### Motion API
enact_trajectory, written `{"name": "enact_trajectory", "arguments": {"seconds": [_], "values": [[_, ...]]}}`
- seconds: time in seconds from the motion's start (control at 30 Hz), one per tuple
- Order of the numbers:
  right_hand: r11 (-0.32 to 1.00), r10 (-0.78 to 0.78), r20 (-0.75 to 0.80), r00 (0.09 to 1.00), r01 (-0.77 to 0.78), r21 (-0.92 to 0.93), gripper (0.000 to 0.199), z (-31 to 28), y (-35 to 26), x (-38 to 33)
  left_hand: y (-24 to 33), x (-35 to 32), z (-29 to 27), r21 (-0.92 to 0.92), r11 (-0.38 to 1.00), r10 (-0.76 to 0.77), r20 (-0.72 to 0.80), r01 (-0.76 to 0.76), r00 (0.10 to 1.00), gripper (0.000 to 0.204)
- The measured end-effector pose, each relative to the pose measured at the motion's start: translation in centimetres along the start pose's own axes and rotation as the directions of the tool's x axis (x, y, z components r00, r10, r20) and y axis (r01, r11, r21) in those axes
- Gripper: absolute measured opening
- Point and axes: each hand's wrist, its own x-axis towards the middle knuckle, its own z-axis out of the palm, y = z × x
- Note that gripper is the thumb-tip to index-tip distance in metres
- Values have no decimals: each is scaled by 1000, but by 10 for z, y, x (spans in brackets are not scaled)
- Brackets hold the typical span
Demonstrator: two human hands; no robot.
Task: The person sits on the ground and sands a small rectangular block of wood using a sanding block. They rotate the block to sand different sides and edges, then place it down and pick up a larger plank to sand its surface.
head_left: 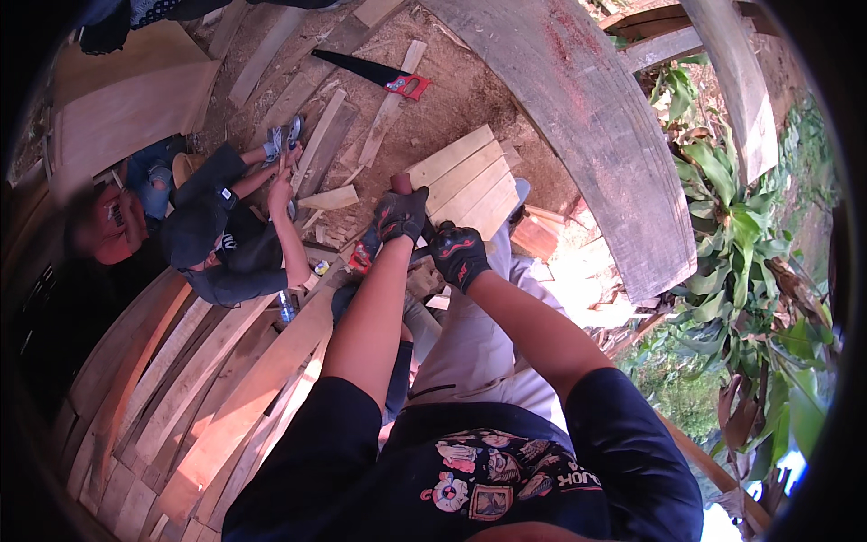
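Left hand [401, 215], gloved, is clenched around a brown handle [400, 183] whose top sticks out above the fist; right hand [459, 254], gloved, is closed just at 4 o'clock of it, what it grips cannot be told. A pale plank panel [462, 177] lies at 2 o'clock of the hands, touching them in view; a handsaw [375, 72] lies on dirt at 12 o'clock, well apart. A crouching person [226, 239] is seen at 9 o'clock, hands on a board [316, 144]; stacked planks [190, 397] are at 7 o'clock.
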Motion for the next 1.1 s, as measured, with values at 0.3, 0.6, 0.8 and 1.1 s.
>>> {"name": "enact_trajectory", "arguments": {"seconds": [0.3,0.6,0.8,1.1], "values": [[936,279,-53,959,-259,236,69,-84,26,-130,-81,68,33,-38,998,-46,-64,43,997,61],[574,813,-79,577,-770,279,52,-77,140,-345,-209,173,141,-331,921,-222,-16,205,975,65],[346,927,77,367,-916,204,52,-49,139,-405,-273,257,232,-448,851,-298,20,275,954,55],[245,928,237,288,-949,197,58,-23,127,-418,-280,272,247,-524,802,-159,276,287,948,38]]}}
